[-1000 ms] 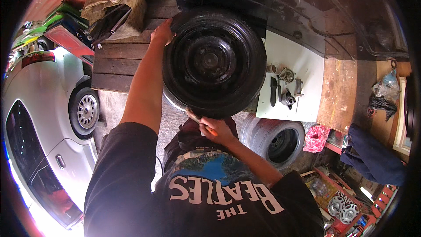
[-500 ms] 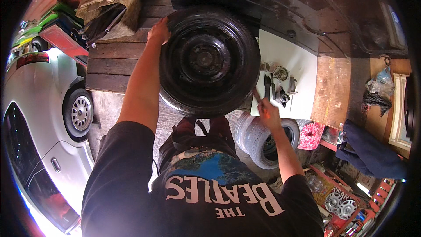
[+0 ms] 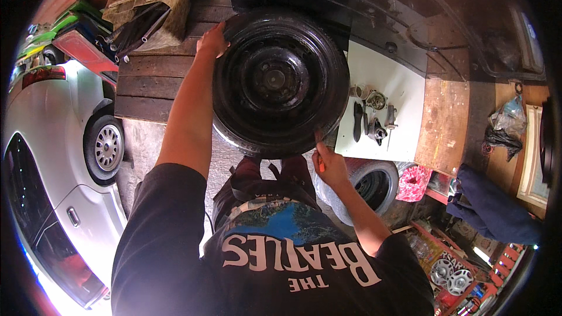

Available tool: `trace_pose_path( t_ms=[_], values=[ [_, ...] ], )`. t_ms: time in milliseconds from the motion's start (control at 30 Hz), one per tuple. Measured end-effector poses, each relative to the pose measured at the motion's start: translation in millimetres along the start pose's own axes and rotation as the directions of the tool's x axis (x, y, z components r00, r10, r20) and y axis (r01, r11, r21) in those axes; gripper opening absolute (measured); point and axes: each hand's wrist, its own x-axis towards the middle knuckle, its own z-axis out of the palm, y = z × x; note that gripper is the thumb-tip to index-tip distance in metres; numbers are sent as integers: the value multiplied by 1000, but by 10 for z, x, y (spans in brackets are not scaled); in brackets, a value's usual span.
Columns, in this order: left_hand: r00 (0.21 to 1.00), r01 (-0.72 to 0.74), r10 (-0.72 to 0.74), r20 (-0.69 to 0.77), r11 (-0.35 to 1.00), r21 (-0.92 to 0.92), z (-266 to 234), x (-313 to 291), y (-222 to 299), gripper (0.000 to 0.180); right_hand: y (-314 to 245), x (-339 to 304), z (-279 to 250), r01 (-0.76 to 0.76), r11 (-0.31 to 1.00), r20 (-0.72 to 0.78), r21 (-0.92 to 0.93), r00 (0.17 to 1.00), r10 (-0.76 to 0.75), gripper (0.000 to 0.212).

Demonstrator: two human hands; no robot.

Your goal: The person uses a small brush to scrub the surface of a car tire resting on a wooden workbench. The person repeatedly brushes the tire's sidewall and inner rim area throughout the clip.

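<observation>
A wheel (image 3: 266,118), a black tyre on a dark glossy steel rim, stands tilted in front of me at the edge of a wooden plank bench. My left hand (image 3: 213,41) grips the tyre's upper left edge, its fingertips partly hidden behind the rubber. At the wheel's lower right, my right hand (image 3: 331,166) is closed around a slim tool (image 3: 318,135) with an orange handle end, perhaps a brush; its exact kind is not clear. The tool's reddish-brown end overlaps the lower right of the tyre and rim.
Several dark metal parts and tools (image 3: 376,118) lie on a white board (image 3: 407,105) to the right. Beneath it stand loose tyres (image 3: 374,184) on the floor. A stained canister (image 3: 170,6) sits on the plank bench (image 3: 149,85). A silver car (image 3: 70,158) is at left.
My right hand has moved left with the slim tool, from beside the tyre onto its lower right face. My left hand stays on the wheel.
</observation>
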Motion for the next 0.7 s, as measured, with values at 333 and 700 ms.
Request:
trace_pose_path(
  t_ms=[333,700],
  values=[
    [998,-42,40,-55,999,-34,18,-14,-15,78,-572,91,317,-98,884,145,457,989,35,14],
    [1000,6,-6,-12,1000,-17,-67,-58,34,78,-1238,823,1094,133,696,-6,706,983,-181,14]
  ],
)
